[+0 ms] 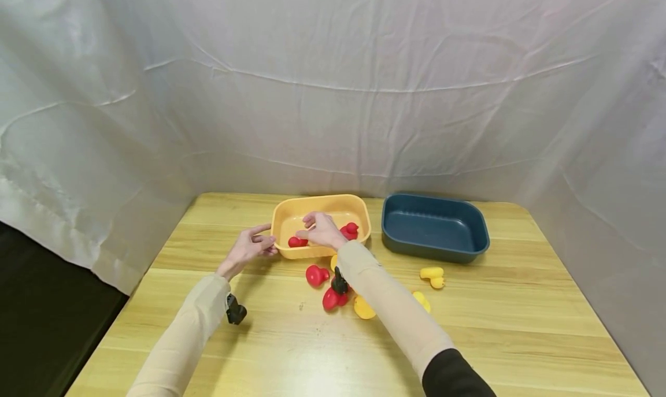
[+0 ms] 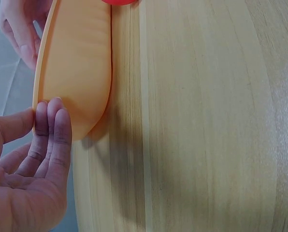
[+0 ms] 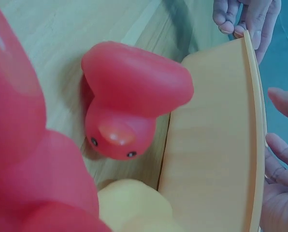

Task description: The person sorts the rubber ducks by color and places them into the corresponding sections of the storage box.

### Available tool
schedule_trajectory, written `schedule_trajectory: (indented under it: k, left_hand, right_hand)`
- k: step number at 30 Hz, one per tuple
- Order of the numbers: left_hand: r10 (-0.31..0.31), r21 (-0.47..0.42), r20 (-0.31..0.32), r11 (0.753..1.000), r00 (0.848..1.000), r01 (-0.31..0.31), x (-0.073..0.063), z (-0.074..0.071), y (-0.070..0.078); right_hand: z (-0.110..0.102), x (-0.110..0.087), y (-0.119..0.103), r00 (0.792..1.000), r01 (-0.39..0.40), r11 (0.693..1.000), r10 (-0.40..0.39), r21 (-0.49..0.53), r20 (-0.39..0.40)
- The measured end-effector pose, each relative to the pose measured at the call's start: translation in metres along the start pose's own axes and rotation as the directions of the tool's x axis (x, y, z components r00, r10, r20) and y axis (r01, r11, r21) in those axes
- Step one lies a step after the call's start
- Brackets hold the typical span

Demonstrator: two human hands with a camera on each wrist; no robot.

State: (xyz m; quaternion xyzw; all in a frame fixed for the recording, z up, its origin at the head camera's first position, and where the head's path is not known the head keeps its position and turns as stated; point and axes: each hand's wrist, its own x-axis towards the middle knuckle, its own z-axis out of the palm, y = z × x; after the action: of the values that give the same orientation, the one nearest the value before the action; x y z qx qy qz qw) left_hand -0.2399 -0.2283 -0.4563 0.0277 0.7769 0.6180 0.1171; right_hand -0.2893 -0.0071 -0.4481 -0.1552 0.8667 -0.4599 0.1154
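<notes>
My left hand (image 1: 247, 250) pinches the left end of an orange-yellow plastic bin (image 1: 318, 206), thumb on one side of the rim and fingers on the other, as the left wrist view shows. Over the bin hangs my right hand (image 1: 324, 230), its thumb and fingers apart with nothing seen between them. Just below its fingertips a red rubber duck (image 1: 295, 242) lies inside the bin. Another red duck (image 1: 351, 229) lies toward the bin's right end. In front of the bin a red duck (image 3: 134, 82) rests on its side on the table.
To the right stands a dark blue bin (image 1: 437, 226). More red ducks (image 1: 331, 299) and yellow ducks (image 1: 364, 308) lie near my right forearm, which partly hides them. A yellow duck (image 1: 433, 275) sits before the blue bin. A grey-white curtain (image 1: 333, 125) hangs behind the table.
</notes>
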Motion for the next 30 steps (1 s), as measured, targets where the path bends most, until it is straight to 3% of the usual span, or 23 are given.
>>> schedule_trajectory:
  k: [16, 24, 30]
  left_hand:
    - [-0.003, -0.020, 0.004, 1.000, 1.000, 0.004, 0.002, -0.002, -0.004]
    - [0.005, -0.027, 0.003, 1.000, 1.000, -0.005, 0.001, -0.002, -0.002]
    - [0.003, -0.023, 0.001, 1.000, 1.000, -0.003, 0.000, -0.003, -0.002]
  right_hand:
    - [-0.021, -0.012, 0.007, 0.998, 0.057, 0.998, -0.056, 0.031, -0.041]
    - [-0.034, -0.024, 0.011, 0.997, 0.081, 0.995, -0.081, 0.065, -0.016]
    - [-0.040, -0.037, 0.019, 0.988, 0.151, 0.984, -0.151, 0.092, -0.012]
